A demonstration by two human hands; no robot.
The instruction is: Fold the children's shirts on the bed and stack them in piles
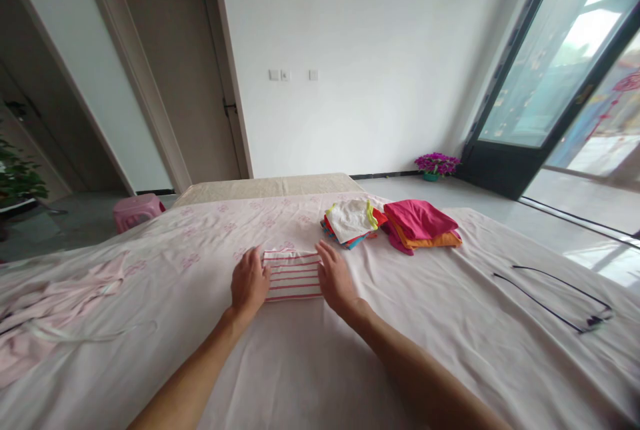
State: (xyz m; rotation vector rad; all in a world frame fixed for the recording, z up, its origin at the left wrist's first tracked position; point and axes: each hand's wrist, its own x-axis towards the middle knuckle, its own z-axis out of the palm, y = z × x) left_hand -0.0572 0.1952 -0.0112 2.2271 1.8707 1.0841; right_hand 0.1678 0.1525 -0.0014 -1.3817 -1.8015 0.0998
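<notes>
A white cloth with red stripes, folded into a flat rectangle, lies on the bed sheet in front of me. My left hand rests against its left edge, fingers stretched forward and thumb on the border. Along the right edge is my right hand, with fingers extended and apart. Neither hand is lifting the cloth. Just beyond my right hand sits a small stack of folded cloths, topped by a white piece with yellow-green trim. A folded dark pink garment lies on an orange one beside that stack.
Eyeglasses with thin dark temples lie at the right on the pale pink sheet. A crumpled pink garment with a white strap spreads at the left. Past the bed stand a pink plastic stool and a pot of purple flowers.
</notes>
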